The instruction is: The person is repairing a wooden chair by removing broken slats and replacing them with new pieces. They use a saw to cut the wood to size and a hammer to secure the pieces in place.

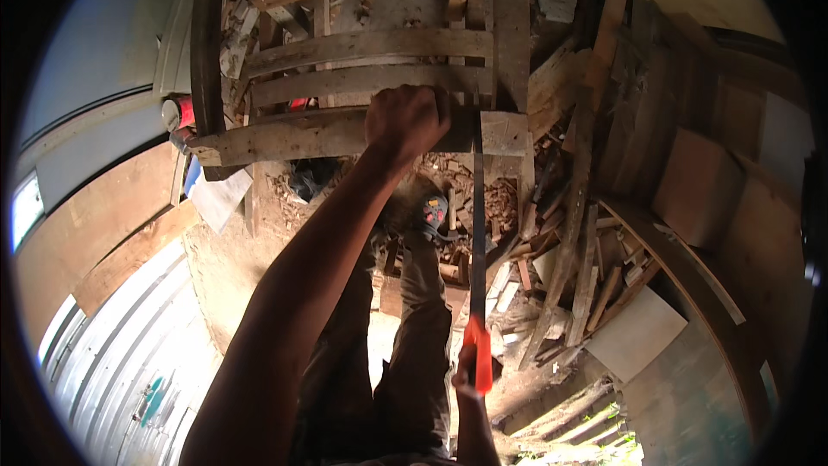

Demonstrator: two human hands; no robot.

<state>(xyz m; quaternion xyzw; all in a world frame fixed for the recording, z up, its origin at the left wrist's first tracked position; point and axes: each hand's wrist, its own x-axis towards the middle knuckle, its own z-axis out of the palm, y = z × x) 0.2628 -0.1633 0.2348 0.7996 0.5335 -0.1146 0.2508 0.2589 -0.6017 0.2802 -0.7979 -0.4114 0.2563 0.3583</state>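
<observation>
My left hand (404, 123) is closed over the near wooden board (289, 135) of a slatted wooden frame and presses on its top. Down at the lower middle, my right hand (467, 373) grips the orange handle of a handsaw (479, 250). Its long blade points away from me and crosses the board just right of my left hand. A short end of the board sticks out to the right of the blade. How deep the teeth sit in the wood, I cannot tell.
More slats (371, 47) of the frame run behind the board. Loose planks and offcuts (586, 267) are heaped at the right. Wood scraps and chips litter the ground around my shoe (433, 214). Corrugated metal sheet (142, 380) stands at the lower left.
</observation>
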